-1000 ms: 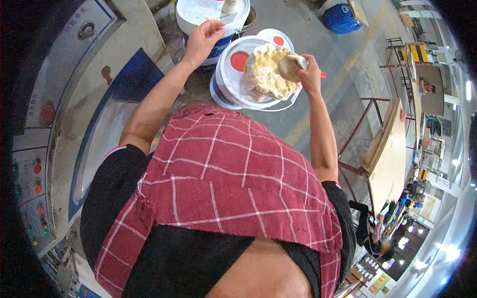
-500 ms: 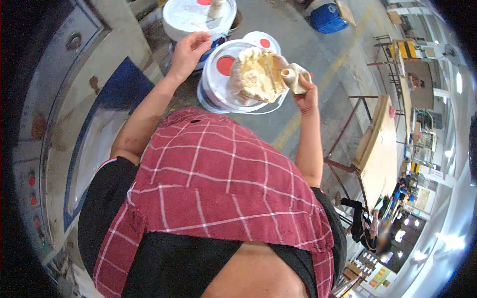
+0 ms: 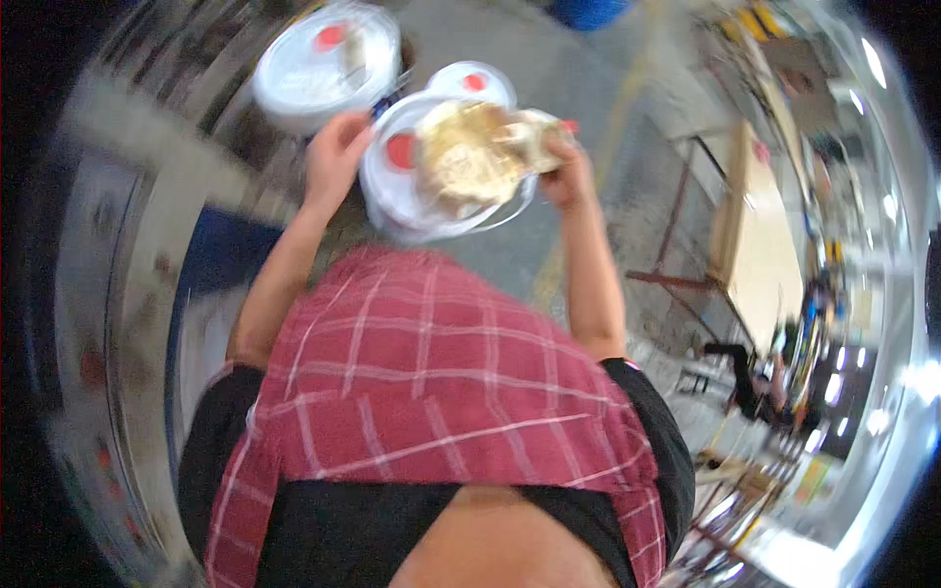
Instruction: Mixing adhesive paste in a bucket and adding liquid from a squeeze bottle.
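Note:
My left hand (image 3: 333, 169) hovers by the left side of a white bucket (image 3: 397, 218), its fingers loosely bent and apart, with nothing visible in them. My right hand (image 3: 569, 176) is closed on a crumpled cream piece (image 3: 534, 140), which looks like stiff cloth or a glove; blur hides its exact kind. Touching that piece is a shallow, ragged-rimmed container (image 3: 469, 162) caked with cream-yellow residue. It sits over the bucket's white lid, which carries a red disc (image 3: 401, 151).
Another white-lidded bucket (image 3: 323, 83) stands at the upper left, a pale object on its lid. A smaller white lid (image 3: 472, 80) shows behind the near bucket. To the right is a wooden-topped table (image 3: 750, 245) on metal legs. A blue container (image 3: 588, 12) is at the top.
The whole view has shifted and blurred. The container has turned or tilted, and the cream piece in my right hand is now against its rim. My left hand sits lower, beside the near bucket.

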Demonstrator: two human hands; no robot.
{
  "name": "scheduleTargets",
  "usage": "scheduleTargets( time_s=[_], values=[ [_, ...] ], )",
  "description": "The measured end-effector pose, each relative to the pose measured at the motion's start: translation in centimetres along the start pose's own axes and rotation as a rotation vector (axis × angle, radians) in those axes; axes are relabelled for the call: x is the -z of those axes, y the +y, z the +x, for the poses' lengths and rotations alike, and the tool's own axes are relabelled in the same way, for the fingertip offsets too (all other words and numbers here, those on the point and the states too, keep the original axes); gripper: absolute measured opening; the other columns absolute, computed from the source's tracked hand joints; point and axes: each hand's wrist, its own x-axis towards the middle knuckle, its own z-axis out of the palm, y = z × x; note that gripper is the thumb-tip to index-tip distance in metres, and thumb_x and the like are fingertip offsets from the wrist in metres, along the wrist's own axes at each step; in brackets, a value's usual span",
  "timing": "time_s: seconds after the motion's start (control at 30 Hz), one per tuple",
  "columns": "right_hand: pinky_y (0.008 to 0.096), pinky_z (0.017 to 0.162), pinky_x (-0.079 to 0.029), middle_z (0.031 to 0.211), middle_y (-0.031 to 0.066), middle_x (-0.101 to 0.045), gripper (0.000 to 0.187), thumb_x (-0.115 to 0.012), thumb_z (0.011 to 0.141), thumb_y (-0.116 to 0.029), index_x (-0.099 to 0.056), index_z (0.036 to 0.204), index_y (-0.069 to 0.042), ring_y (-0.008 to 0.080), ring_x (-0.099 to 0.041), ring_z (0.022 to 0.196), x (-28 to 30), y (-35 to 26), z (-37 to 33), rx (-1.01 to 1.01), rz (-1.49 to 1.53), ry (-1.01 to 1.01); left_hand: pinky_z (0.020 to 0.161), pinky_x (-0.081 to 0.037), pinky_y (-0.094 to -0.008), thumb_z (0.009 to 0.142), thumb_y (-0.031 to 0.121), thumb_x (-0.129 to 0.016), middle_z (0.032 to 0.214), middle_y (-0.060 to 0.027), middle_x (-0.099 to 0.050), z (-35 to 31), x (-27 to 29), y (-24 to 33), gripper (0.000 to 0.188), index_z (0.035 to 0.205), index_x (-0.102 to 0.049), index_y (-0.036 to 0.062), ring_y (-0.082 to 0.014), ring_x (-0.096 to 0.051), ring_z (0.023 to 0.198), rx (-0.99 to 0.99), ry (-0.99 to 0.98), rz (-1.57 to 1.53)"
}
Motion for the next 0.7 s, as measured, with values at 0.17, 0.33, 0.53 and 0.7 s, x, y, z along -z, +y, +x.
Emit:
scheduleTargets(
  time_s=[0.17,0.33,0.53,0.7],
  values=[
    [0.0270,0.058,-0.049,0.095,0.0066,-0.056,0.034,-0.059,0.076,-0.030,-0.051,0.103,-0.010,0.0149,-0.057,0.078,-4.1,5.4,1.3,-0.219,0.477,-0.013,0.096,-0.030,-0.0329,0.070,0.011,-0.066,0.127,-0.0165,-0.032,-0.5,-2.1,2.8,0.069,0.125,-0.027,-0.0047,-0.0226,-0.034,0.116,-0.062,-0.322,0.027],
    [0.0208,0.047,-0.044,0.088,-0.0003,-0.057,0.042,-0.047,0.081,-0.047,-0.048,0.108,-0.015,0.0094,-0.054,0.065,-10.4,5.7,-2.6,-0.095,0.544,-0.078,0.089,-0.035,-0.0279,0.062,0.010,-0.073,0.121,-0.0109,-0.038,-0.7,-8.8,5.7,0.084,0.129,-0.023,0.0021,-0.0187,-0.041,0.107,-0.003,-0.455,-0.253],
    [0.0247,0.063,-0.045,0.103,0.0009,-0.049,0.045,-0.043,0.085,-0.042,-0.036,0.119,-0.014,0.0112,-0.052,0.084,-9.0,5.1,-5.1,0.034,0.349,-0.163,0.085,-0.037,-0.0283,0.070,0.010,-0.065,0.112,-0.0055,-0.045,-1.3,-9.4,6.3,0.061,0.122,-0.033,0.0029,-0.0176,-0.045,0.103,0.071,-0.567,-0.406],
    [0.0333,0.093,-0.032,0.126,0.0112,-0.032,0.089,-0.072,0.063,-0.026,-0.016,0.129,-0.004,0.0245,-0.038,0.113,-8.7,0.4,-7.8,0.356,-0.388,-0.279,0.090,-0.035,-0.0303,0.064,0.012,-0.072,0.118,-0.0083,-0.041,-0.9,-9.3,7.2,0.074,0.124,-0.030,0.0019,-0.0190,-0.043,0.107,0.201,-0.612,-0.506]
  ],
)
